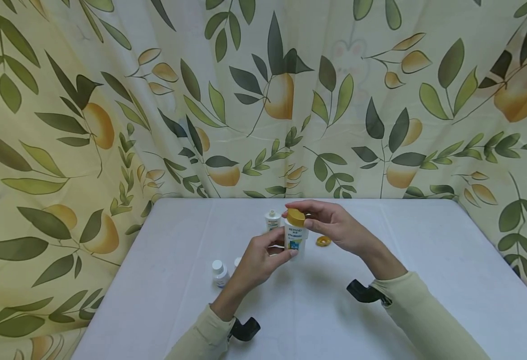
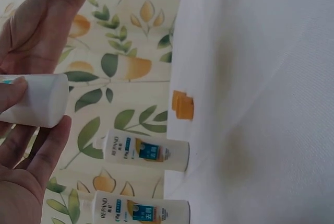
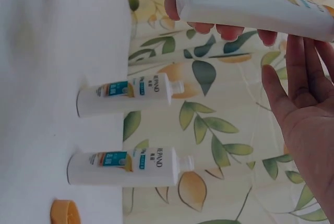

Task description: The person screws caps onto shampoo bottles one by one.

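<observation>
My left hand (image 1: 263, 257) grips a white lotion bottle (image 1: 294, 239) round its body and holds it upright above the table. A yellow cap (image 1: 296, 217) sits on top of this bottle, and the fingers and thumb of my right hand (image 1: 333, 225) pinch it from above. In the right wrist view the bottle's white side (image 3: 250, 7) faces the camera. Behind it stand two matching bottles without caps, one nearer (image 3: 122, 166) and one farther (image 3: 125, 96). The left wrist view shows the bottle's base (image 2: 49, 98) above the left palm.
Loose yellow caps (image 1: 323, 241) lie on the white table (image 1: 425, 310) right of the bottles. At the left stands a small white bottle (image 1: 219, 272), with another white top (image 1: 237, 261) partly hidden behind my left hand. A leaf-patterned curtain (image 1: 358, 125) hangs along the table's far edge.
</observation>
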`<control>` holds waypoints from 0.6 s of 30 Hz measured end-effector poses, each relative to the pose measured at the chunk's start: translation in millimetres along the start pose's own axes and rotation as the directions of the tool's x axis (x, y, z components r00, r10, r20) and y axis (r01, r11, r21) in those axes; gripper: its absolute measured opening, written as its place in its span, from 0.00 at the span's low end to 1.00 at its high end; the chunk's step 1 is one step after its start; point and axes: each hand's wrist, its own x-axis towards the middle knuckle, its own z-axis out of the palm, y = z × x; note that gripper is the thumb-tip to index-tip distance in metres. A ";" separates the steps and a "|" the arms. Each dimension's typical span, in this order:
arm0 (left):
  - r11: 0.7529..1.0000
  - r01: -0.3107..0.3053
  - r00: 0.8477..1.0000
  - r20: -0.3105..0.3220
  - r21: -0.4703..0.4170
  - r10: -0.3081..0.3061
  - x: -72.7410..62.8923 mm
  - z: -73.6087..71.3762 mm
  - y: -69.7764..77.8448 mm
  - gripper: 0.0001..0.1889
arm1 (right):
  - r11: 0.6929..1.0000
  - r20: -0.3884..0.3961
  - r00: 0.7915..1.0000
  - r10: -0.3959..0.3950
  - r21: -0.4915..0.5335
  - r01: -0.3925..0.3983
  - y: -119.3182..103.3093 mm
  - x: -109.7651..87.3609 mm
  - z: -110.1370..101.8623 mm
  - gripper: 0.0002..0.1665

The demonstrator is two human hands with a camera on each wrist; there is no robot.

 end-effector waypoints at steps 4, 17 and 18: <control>0.999 0.017 0.999 -0.033 -0.029 -0.018 -0.1 -0.2 -0.4 0.23 | 1.000 0.002 1.000 -0.012 -0.019 0.013 2.3 -0.5 -3.1 0.25; 0.997 0.004 0.999 -0.052 -0.080 -0.008 -0.7 -1.6 -4.3 0.22 | 0.999 -0.036 0.999 -0.034 -0.021 0.033 1.4 -0.1 -0.6 0.27; 0.997 0.001 0.998 -0.058 -0.078 -0.006 -0.8 -1.3 -4.6 0.22 | 0.999 -0.048 0.998 -0.032 -0.027 0.031 1.1 0.1 0.6 0.27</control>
